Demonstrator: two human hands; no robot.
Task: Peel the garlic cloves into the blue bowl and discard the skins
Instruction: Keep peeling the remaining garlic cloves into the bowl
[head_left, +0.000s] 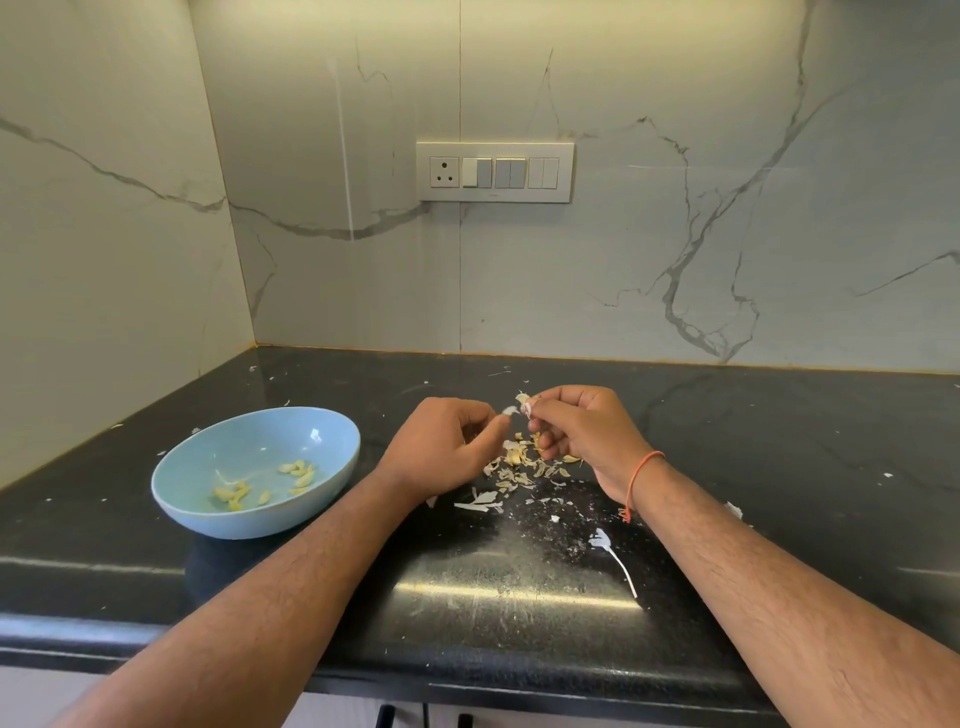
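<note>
Several peeled cloves (298, 474) already sit in the blue bowl (208, 514), in two loose clusters toward its near side, so we're well into the job. Bowl is on the black counter (779, 467), left of both hands and clear of them.

Our right hand (582, 426) pinches a garlic clove (524, 402) at the fingertips, held up above the counter. Our left hand (441, 447) has its fingers curled and pinches a white flake of skin (510, 410) right beside that clove; whether the flake is still attached, we can't tell. We judge this as mid-peel on one clove.

Below the hands lies a pile of skins (519, 470), with more scraps and a long white strip (615, 558) scattered nearer us. Some tan pieces in the pile could be unpeeled cloves; too small to call.

Left to do, by our read: finish this clove, drop it in the bowl, check the pile for more, then clear the skins. No skin disposal started; no bin in view.
</note>
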